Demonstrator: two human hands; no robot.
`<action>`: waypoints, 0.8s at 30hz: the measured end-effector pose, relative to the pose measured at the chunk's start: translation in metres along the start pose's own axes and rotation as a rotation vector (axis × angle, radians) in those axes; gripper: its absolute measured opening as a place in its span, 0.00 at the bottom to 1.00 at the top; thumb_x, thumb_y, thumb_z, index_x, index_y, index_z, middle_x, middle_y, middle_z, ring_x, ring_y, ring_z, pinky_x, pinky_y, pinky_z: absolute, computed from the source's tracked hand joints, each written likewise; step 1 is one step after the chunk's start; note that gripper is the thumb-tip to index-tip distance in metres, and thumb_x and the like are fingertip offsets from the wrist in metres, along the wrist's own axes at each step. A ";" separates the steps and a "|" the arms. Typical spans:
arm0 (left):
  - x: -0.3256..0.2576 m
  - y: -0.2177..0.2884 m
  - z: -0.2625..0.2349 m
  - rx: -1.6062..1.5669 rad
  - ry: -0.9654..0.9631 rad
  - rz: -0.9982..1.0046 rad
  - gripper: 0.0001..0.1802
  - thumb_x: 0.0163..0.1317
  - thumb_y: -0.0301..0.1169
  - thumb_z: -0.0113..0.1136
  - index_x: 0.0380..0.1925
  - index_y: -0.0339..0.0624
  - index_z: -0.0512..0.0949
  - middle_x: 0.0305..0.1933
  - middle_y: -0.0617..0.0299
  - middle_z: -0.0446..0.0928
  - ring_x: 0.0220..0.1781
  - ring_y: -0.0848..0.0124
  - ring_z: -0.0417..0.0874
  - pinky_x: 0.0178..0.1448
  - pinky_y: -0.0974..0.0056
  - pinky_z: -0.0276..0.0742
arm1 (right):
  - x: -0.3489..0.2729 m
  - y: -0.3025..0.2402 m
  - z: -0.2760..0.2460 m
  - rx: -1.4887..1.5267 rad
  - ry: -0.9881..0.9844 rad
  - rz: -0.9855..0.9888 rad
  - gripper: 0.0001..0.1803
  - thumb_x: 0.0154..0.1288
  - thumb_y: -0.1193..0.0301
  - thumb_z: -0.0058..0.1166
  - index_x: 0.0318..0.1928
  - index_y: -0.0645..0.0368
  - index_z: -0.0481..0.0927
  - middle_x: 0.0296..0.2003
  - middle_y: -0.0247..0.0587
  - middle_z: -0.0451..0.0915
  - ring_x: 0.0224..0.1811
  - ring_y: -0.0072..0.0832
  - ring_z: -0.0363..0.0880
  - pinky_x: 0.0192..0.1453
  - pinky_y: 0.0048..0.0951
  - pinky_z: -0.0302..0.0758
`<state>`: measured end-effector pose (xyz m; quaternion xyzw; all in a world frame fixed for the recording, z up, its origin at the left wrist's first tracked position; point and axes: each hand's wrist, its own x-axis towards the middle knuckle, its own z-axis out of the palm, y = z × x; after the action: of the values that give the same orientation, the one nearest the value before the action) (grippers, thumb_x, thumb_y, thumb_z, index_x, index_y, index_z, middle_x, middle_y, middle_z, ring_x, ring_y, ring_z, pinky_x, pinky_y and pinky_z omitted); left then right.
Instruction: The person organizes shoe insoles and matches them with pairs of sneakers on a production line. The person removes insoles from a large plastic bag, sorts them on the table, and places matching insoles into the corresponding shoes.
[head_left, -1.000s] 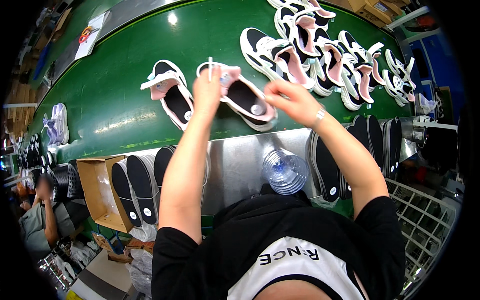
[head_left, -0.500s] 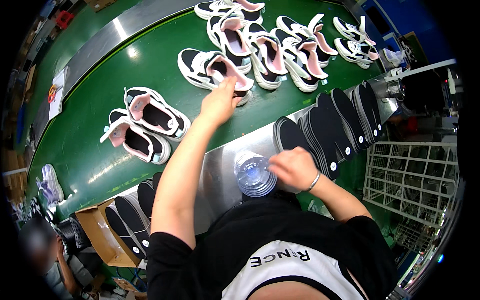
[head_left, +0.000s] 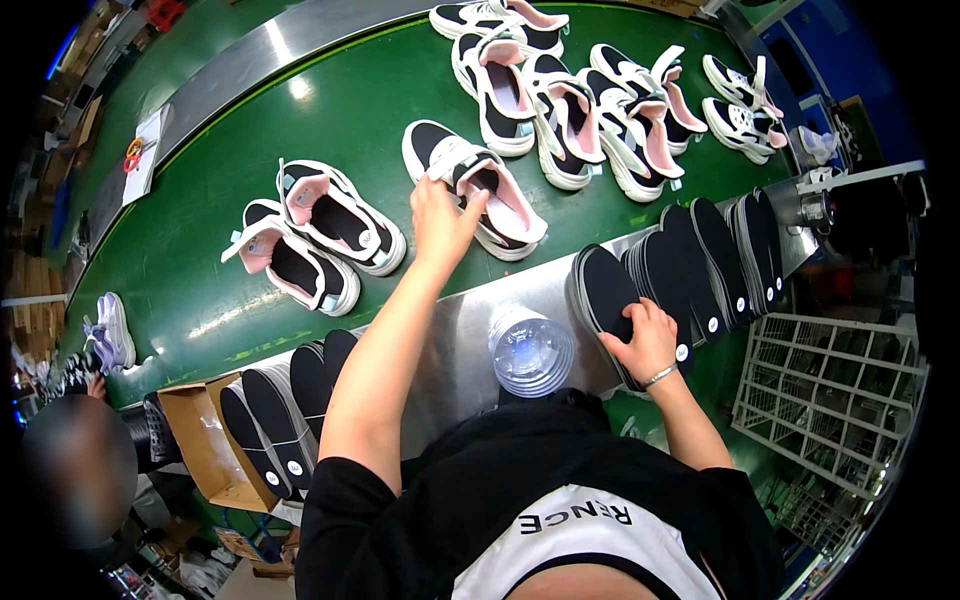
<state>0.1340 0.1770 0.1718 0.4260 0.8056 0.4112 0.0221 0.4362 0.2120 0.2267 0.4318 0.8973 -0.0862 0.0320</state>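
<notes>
My left hand (head_left: 443, 222) grips a white, black and pink sneaker (head_left: 515, 212) on the green table. Its thumb reaches into the shoe opening while the fingers lie along the outer side near the tongue. At the right, my right hand (head_left: 648, 340) rests over the nearest stack of black insoles (head_left: 600, 280), thumb and fingers apart and touching it. I cannot see a single insole separated from the stack. Between my arms stands a clear ribbed plastic container (head_left: 531, 355) on the metal edge (head_left: 455, 330). A pair of matching sneakers (head_left: 345, 225) sits left of my left hand.
Several more sneakers (head_left: 565, 125) stand farther back on the green table (head_left: 330, 110). More insole stacks (head_left: 715, 250) line the right edge. A cardboard box (head_left: 205, 440) with insoles is at lower left, near another person. A white wire rack (head_left: 820, 400) stands at right.
My left hand has shifted from the sneaker's heel to its side, and that shoe has turned and moved nearer. My right hand has left the plastic container's side for the insole stack.
</notes>
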 end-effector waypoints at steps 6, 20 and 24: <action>0.040 0.010 0.003 -0.306 -0.036 -0.321 0.18 0.54 0.41 0.45 0.31 0.36 0.74 0.25 0.52 0.76 0.29 0.57 0.77 0.36 0.62 0.70 | 0.045 -0.017 -0.048 0.424 0.204 -0.316 0.06 0.39 0.75 0.53 0.22 0.61 0.72 0.34 0.46 0.70 0.30 0.36 0.73 0.34 0.26 0.70; 0.036 -0.008 0.001 -0.463 -0.128 -0.488 0.19 0.46 0.43 0.57 0.22 0.35 0.74 0.22 0.53 0.75 0.24 0.65 0.76 0.30 0.65 0.69 | 0.165 -0.123 -0.029 -0.328 -0.150 -0.599 0.08 0.46 0.74 0.47 0.28 0.63 0.76 0.30 0.45 0.73 0.33 0.35 0.75 0.33 0.31 0.73; 0.035 0.001 -0.002 -0.438 -0.116 -0.499 0.18 0.44 0.41 0.60 0.23 0.35 0.74 0.22 0.54 0.75 0.25 0.66 0.77 0.31 0.66 0.69 | 0.147 -0.127 -0.044 -0.340 -0.150 -0.576 0.09 0.45 0.74 0.48 0.28 0.64 0.77 0.31 0.47 0.73 0.33 0.35 0.75 0.32 0.31 0.74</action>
<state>0.1111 0.2006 0.1850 0.2236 0.7750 0.5314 0.2589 0.2458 0.2547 0.2663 0.1416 0.9790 0.0275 0.1440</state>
